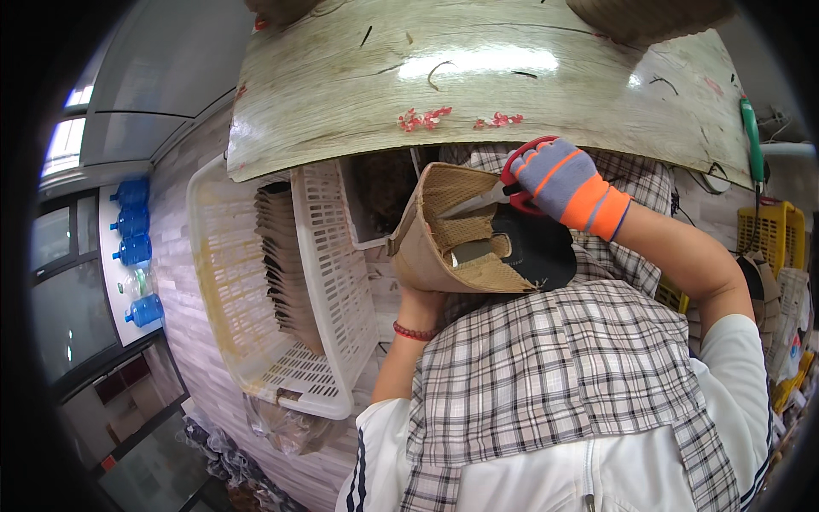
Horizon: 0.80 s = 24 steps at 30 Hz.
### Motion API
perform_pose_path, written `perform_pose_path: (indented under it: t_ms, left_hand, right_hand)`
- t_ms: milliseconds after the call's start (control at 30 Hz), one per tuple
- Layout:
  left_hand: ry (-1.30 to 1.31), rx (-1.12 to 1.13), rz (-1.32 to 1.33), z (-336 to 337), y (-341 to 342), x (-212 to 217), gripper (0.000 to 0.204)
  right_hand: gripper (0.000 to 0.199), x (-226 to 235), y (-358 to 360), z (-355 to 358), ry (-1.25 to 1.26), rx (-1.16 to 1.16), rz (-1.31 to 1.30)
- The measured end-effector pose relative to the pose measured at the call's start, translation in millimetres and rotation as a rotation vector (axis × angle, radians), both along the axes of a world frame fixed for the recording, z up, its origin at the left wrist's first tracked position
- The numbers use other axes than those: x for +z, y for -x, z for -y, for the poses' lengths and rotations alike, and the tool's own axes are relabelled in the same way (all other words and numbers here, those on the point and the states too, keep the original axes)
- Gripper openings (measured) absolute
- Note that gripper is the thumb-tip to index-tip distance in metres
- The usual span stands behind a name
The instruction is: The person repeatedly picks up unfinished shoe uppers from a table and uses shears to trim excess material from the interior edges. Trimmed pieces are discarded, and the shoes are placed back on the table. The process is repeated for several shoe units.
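A tan cap (pixel 408 247) with a mesh-lined inside and a dark brim (pixel 546 252) is held upturned over my lap, just off the table's near edge. My left hand (pixel 420 299) supports it from below; its fingers are hidden behind the cap. Wearing a grey and orange glove, my right hand (pixel 559 181) grips red-handled scissors (pixel 478 200) by their loops. Their blades reach left into the cap's opening, close to the lining. Whether the blades touch a thread cannot be made out.
A wood-patterned table (pixel 333 94) with scattered thread scraps lies ahead. White plastic baskets (pixel 328 375) stand at my left, one with a row of nested brown pieces (pixel 286 264). A green-handled tool (pixel 751 141) is at the table's right edge, above yellow crates (pixel 781 235).
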State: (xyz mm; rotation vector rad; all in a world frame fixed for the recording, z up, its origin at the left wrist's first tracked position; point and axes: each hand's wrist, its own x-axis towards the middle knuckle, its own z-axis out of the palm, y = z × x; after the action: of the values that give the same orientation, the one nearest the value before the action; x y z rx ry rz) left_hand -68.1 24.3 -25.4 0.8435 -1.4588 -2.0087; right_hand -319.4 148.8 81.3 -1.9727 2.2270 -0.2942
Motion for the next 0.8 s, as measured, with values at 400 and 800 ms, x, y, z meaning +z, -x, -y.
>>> perform_pose_path:
  t_ms: [400, 800]
  left_hand:
    - [0.077, -0.128, 0.108, 4.4, -14.0, -10.7, 0.056]
    - [-0.051, -0.021, -0.002, 0.5, -2.3, 3.6, 0.043]
  right_hand:
    - [0.024, -1.4, 5.1, -6.5, -0.008, -0.041, 0.066]
    - [0.033, -11.5, 3.9, -54.0, -0.012, -0.102, 0.099]
